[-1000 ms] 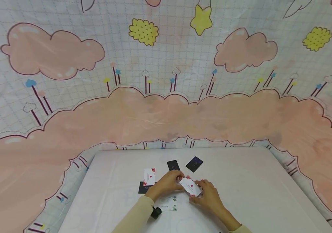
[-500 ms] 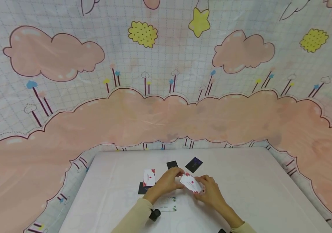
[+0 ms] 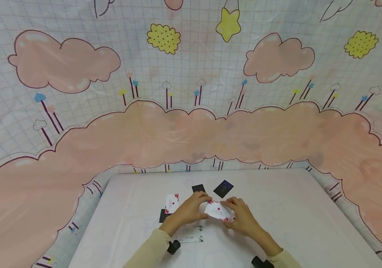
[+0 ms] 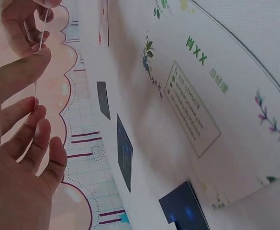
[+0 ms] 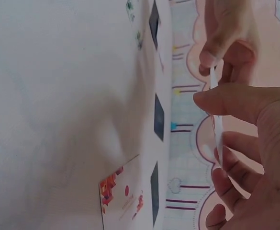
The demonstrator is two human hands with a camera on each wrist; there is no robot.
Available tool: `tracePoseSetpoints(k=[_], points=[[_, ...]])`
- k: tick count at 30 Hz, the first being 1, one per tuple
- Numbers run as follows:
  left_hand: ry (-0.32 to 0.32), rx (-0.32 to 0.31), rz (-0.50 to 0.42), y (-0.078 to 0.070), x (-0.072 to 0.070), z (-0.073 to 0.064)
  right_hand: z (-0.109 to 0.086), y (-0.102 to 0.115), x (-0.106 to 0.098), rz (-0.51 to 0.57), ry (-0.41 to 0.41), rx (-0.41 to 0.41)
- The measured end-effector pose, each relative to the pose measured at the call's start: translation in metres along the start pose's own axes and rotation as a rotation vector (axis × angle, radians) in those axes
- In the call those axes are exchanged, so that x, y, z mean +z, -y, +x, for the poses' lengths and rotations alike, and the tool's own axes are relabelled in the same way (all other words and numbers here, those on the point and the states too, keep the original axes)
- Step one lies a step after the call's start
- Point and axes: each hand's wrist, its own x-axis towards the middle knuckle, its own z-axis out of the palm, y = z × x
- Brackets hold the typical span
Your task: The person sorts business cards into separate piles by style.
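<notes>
With your left hand and right hand pinching the white, red-flowered business card between them above the white table, apply light, even pressure to limit likely bending.

Wht tbl w/ dk cards & wht floral cards lying flat.

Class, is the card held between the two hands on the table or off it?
Off it: in both wrist views the card appears edge-on, apart from the table, gripped by left hand and right hand.
</notes>
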Motion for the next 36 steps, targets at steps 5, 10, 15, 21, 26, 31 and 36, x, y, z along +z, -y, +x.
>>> tracePoseSetpoints(k=[5, 10, 15, 21, 26, 31, 36], points=[[-0.027, -0.017, -0.002, 0.002, -0.001, -0.005, 0.002, -0.002, -0.001, 0.031, 0.007, 0.013], [-0.044, -0.034, -0.004, 0.006, 0.0, -0.008, 0.007, -0.006, 0.001, 0.048, 0.01, 0.059], [-0.034, -0.058, -0.015, 0.012, 0.001, -0.012, 0.011, -0.01, 0.005, 0.038, 0.005, 0.057], [-0.015, -0.058, 0.014, 0.021, 0.003, -0.015, 0.017, -0.012, 0.01, 0.033, 0.035, 0.055], [-0.009, -0.083, 0.05, 0.027, 0.008, -0.013, 0.023, -0.017, 0.017, 0.003, 0.077, 0.026], [0.006, -0.124, 0.051, 0.032, 0.013, -0.011, 0.029, -0.022, 0.023, -0.031, 0.115, 0.0], [0.026, -0.162, 0.051, 0.035, 0.014, -0.011, 0.034, -0.024, 0.028, -0.048, 0.138, -0.012]])
